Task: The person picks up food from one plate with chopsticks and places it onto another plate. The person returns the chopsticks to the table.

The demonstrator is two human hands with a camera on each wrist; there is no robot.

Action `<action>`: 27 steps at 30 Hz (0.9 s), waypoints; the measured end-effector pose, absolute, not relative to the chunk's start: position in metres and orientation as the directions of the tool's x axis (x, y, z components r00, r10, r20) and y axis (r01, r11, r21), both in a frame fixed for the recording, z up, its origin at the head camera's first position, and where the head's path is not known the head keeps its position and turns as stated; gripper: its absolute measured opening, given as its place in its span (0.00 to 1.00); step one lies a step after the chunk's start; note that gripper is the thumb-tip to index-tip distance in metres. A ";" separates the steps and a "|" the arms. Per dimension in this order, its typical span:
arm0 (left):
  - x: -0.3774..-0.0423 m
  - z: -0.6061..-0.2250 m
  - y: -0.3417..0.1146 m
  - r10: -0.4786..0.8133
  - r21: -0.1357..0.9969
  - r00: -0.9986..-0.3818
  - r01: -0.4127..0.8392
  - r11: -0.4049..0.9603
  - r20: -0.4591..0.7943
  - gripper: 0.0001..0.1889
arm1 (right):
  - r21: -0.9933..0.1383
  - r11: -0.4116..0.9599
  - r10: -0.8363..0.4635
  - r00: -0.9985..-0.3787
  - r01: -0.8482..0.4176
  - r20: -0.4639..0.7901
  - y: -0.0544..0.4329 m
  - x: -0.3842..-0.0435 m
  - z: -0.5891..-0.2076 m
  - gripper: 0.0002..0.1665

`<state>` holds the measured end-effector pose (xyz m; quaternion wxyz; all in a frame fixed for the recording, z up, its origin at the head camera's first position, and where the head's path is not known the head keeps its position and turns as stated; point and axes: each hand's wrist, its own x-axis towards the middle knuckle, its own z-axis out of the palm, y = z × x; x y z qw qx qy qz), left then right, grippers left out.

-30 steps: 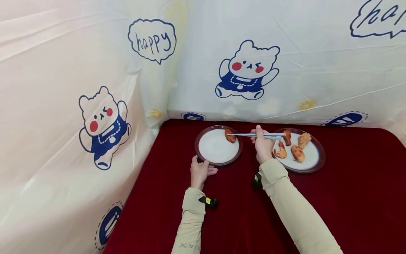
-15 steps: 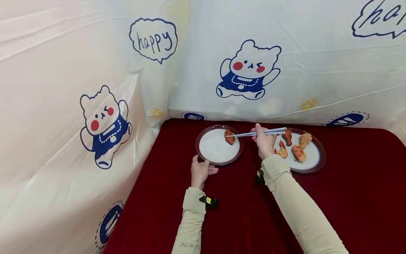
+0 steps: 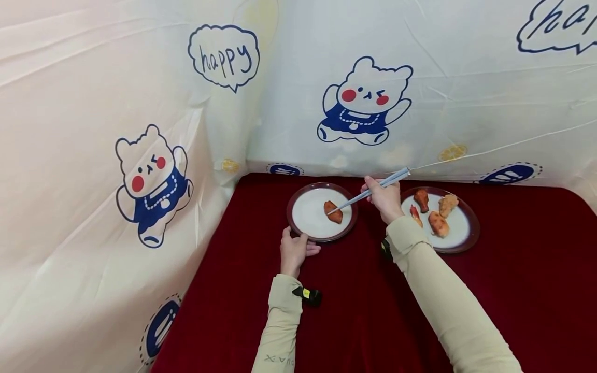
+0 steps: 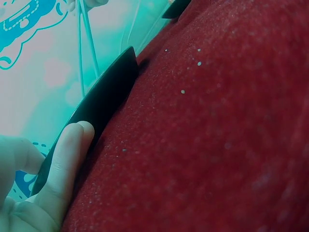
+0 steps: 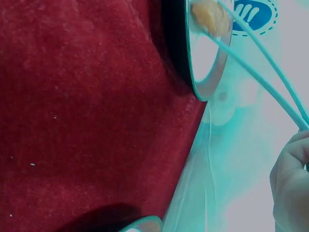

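My left hand (image 3: pixel 295 254) pinches the near left rim of a brown-rimmed white plate (image 3: pixel 308 212), thumb at the rim and fingers against the dark underside (image 4: pixel 108 89). My right hand (image 3: pixel 386 198) grips a pair of pale blue chopsticks (image 3: pixel 373 190), which slant down to the left. Their tips are at a reddish-brown piece of cooked chicken (image 3: pixel 333 212), right of the plate's middle. Seen from the right wrist, the chopsticks (image 5: pixel 260 77) stand apart along their length, one tip on either side of the chicken piece (image 5: pixel 211 17).
A second brown-rimmed plate (image 3: pixel 459 228) stands on the right. It bears a drumstick (image 3: pixel 421 200), a crumbed piece (image 3: pixel 449 204), a golden-brown piece (image 3: pixel 438 224) and a red-tailed shrimp (image 3: pixel 416 215), partly behind my sleeve. Dark red cloth (image 3: pixel 345 300) covers the table; printed curtains hang behind and left.
The chicken piece has shifted from the plate's upper right edge toward its middle. The chopsticks now tilt more steeply, their back ends raised. My left hand stays at the rim.
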<state>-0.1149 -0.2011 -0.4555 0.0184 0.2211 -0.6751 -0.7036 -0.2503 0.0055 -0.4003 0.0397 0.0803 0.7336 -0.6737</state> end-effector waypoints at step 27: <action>-0.130 -0.493 -0.206 -0.366 0.958 -0.885 -0.272 -0.091 -0.286 0.36 | -0.585 0.403 -0.507 -0.704 -0.704 0.497 -0.024 -0.210 -0.375 0.12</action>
